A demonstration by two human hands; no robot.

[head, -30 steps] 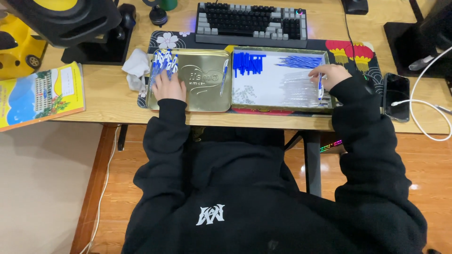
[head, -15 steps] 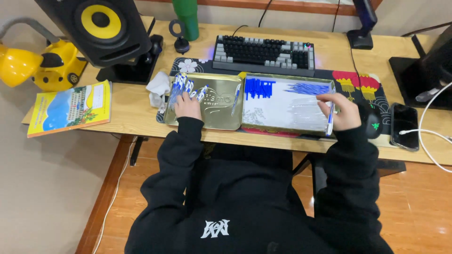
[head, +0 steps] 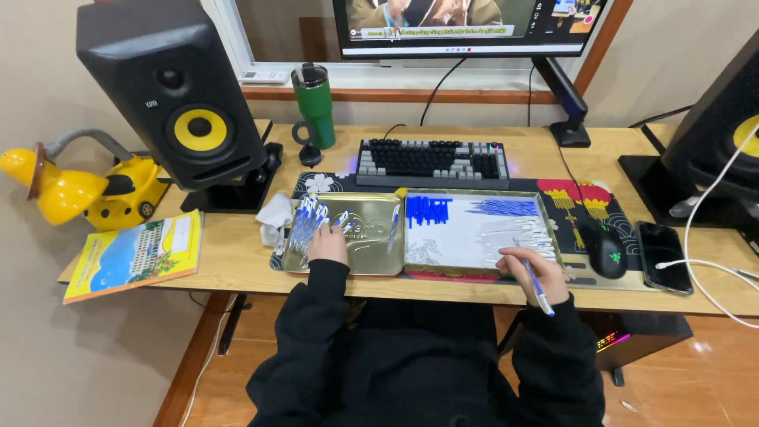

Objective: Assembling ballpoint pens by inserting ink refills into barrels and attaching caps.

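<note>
While my left hand (head: pixel 326 244) rests spread on the pens (head: pixel 304 221) heaped in the gold tin (head: pixel 371 261), my right hand (head: pixel 528 270) pinches one blue pen (head: pixel 539 292), its long axis slanting toward me, just beside the parts tray (head: pixel 419 265).

Black speaker (head: pixel 178 99), green tumbler (head: pixel 315 103), keyboard (head: pixel 431 162), mouse (head: pixel 605 249), phone (head: pixel 662 257).

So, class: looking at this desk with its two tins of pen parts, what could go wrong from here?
The right hand holds a blue pen past the desk edge; dropped, it would likely hit the floor. The left hand rests in the gold tin against a pile of pens leaning on its rim; a nudge could spill them.
</note>
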